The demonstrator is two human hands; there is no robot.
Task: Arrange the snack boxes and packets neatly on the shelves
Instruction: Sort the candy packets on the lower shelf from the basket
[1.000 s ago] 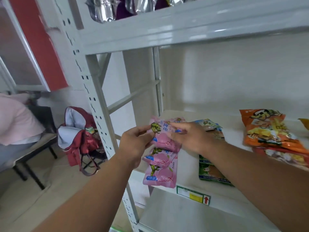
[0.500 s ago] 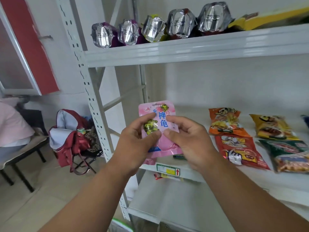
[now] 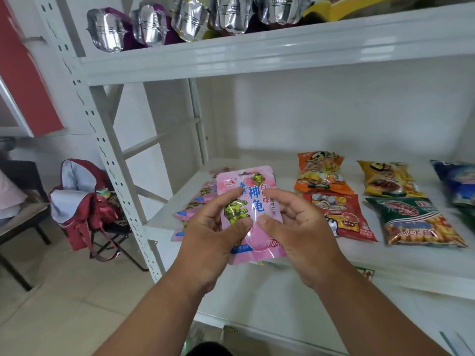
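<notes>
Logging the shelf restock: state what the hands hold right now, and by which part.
Both hands hold one pink snack packet upright. The left hand pinches its left side, the right hand its right side, thumbs meeting on the front near the middle.
</notes>
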